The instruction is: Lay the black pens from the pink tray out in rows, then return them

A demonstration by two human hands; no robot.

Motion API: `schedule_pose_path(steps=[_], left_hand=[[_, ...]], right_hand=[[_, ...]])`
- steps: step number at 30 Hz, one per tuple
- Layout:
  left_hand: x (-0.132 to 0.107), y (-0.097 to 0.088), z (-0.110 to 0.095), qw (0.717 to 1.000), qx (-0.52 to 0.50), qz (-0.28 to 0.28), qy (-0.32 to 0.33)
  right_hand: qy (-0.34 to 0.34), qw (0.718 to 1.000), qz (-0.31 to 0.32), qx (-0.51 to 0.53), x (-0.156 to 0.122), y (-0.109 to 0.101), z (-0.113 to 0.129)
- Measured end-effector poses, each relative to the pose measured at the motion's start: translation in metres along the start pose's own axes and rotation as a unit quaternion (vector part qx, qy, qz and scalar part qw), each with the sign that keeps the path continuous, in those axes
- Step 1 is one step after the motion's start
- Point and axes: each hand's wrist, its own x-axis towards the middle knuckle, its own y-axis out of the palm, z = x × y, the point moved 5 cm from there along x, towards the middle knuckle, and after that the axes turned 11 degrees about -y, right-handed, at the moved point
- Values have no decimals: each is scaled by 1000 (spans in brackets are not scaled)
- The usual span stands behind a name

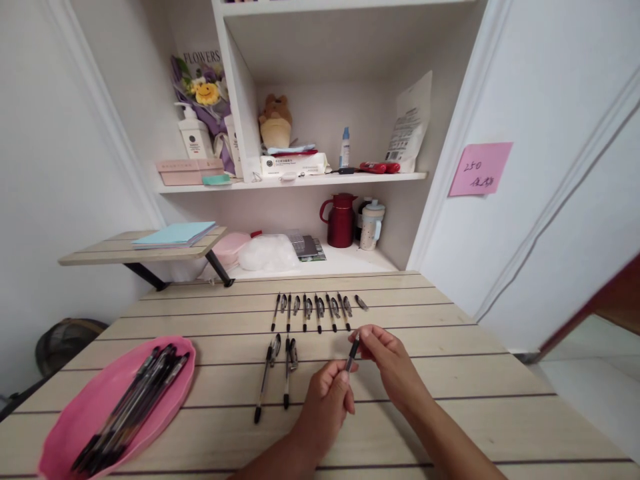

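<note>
A black-gripped gel pen (353, 352) is held upright at a slant between my two hands. Its clear barrel sits in the closed fingers of my left hand (327, 393). At the upper end, my right hand (385, 353) pinches around the tip, and the fingers partly hide it. To the left lie two uncapped pens (263, 383) (287, 380), with caps (293, 355) beside them. Farther back, a row of several pens (320, 313) lies side by side, with caps among them. One lone cap (361, 303) ends that row at the right.
A pink oval tray (60, 427) holding several capped pens stands at the left. Behind it is a small raised wooden shelf (100, 248) with blue paper on top. White shelving at the back holds a red jug (341, 221), a cup (371, 227) and a plastic bag (269, 253).
</note>
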Motion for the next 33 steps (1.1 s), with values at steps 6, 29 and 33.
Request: schedule_pose_path(steps=[6, 29, 33], left_hand=[[1, -1, 3, 1000, 3, 8, 6], [8, -3, 7, 999, 36, 19, 13], [7, -4, 6, 999, 29, 20, 11]], right_hand=[[47, 993, 30, 104, 1, -1, -1], [58, 983, 87, 152, -2, 6, -4], [87, 975, 99, 177, -2, 7, -5]])
